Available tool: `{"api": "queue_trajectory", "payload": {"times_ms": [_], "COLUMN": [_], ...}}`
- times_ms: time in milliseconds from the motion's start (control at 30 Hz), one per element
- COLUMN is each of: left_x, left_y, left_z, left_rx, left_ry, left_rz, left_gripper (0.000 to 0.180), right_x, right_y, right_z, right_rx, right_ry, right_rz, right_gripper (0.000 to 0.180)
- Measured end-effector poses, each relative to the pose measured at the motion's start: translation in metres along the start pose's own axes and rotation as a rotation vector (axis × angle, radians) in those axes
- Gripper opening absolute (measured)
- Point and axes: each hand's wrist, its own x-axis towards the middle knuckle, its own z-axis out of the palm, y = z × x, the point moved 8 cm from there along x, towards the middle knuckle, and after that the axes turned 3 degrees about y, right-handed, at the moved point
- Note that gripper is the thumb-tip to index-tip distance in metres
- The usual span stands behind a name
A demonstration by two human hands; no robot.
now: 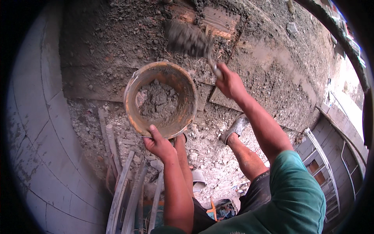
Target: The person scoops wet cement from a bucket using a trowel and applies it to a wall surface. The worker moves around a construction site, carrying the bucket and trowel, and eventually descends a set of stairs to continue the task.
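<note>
**Two hands, one mortar bucket, one trowel**

Landmark: round bucket [189, 93], orange-brown inside, mouth up, held in front of the person; contents, a lumpy heap of wet grey mortar [159, 99] at the bottom.

Left hand [159, 145]: at the bucket's near rim, closed on it, thumb over the edge; the fingers beneath are largely hidden.

Right hand [230, 85]: to the right of the bucket, clear of it, curled tight round the handle of the trowel [189, 41].

Key relation: trowel blade lies just beyond the bucket's far rim, blurred, its long axis crosswise from far left to right; the handle angles back to the right hand, the nearer one. Height of blade over rim: cannot tell.

Surroundings: mortar-smeared wooden board [220, 21], beyond the bucket and right; grey block wall [35, 128], far left of it; several long strips [121, 195], nearer the person than the bucket; one grey shoe [235, 128], right and near; one pale metal ladder [323, 165], well right.
</note>
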Motion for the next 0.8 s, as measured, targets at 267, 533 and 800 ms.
{"api": "queue_trajectory", "payload": {"times_ms": [267,533,800], "left_x": [-0.002,-0.001,0.0], "left_y": [0.003,-0.006,-0.012], "left_z": [0.001,-0.014,-0.014], "left_rx": [-0.034,-0.01,-0.047], "left_ry": [0.021,0.07,0.042], "left_rz": [-0.008,-0.024,-0.029], "left_gripper": [0.034,0.033,0.035], "right_x": [0.008,0.12,0.146], "right_y": [0.043,0.053,0.034], "right_z": [-0.04,-0.055,-0.065], "right_rx": [0.018,-0.217,-0.472], "right_ry": [0.175,0.349,0.275], "right_rz": [0.306,0.258,0.052], "right_gripper": [0.043,0.04,0.031]}}
